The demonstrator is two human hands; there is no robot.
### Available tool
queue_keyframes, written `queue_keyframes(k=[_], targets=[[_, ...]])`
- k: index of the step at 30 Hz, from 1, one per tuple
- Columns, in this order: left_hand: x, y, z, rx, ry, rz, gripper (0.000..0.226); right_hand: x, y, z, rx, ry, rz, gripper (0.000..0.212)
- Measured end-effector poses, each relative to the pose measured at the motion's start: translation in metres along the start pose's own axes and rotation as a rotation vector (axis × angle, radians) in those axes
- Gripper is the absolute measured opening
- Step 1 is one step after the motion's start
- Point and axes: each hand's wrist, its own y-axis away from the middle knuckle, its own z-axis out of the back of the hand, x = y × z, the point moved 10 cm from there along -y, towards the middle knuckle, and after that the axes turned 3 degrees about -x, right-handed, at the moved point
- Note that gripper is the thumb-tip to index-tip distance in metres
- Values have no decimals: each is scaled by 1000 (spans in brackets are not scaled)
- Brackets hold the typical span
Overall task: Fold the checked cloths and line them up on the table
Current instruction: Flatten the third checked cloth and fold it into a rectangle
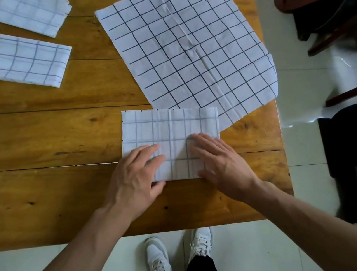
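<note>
We see both forearms reaching in from the bottom edge, bare to the elbow, angled inward so the hands meet over one folded cloth (170, 134) near the front right of the table (46, 135). The left hand (135, 178) lies palm down, fingers spread and flat, covering the cloth's near left corner with the thumb resting just off its front edge on the wood. The right hand (221, 163) is likewise open and flat, fingers together and pointing away and to the left, pressing the cloth's near right part; its thumb sits at the front edge. Neither hand grips anything.

The folded cloth is a neat rectangle of thin white fabric with a faint grey-blue grid showing through its layers and a vertical crease down the middle. Its far right corner overlaps a large unfolded cloth (188, 46), which lies spread at an angle across the far right of the table, white with crisp dark grid lines, creased in long straight folds, one side hanging over the table's right edge.

Two more folded cloths lie at the far left, one (31, 60) nearer us and another (34, 14) beyond it, just apart, both slightly skewed.

The table is glossy amber wooden planks with dark knots and visible seams, standing on pale tiles.
</note>
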Motion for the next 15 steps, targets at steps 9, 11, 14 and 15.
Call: queue_keyframes(k=[9,11,14,15], targets=[[-9,-5,2,52,-152,-91,56,-25,7,-1,96,29,-171,91],[-9,-3,4,20,-165,-127,60,-26,7,-1,85,15,-167,91],[3,-1,11,-50,-190,-128,66,-25,6,0,75,2,-158,91],[9,0,15,-76,-186,-111,61,-25,6,0,75,2,-157,91]])
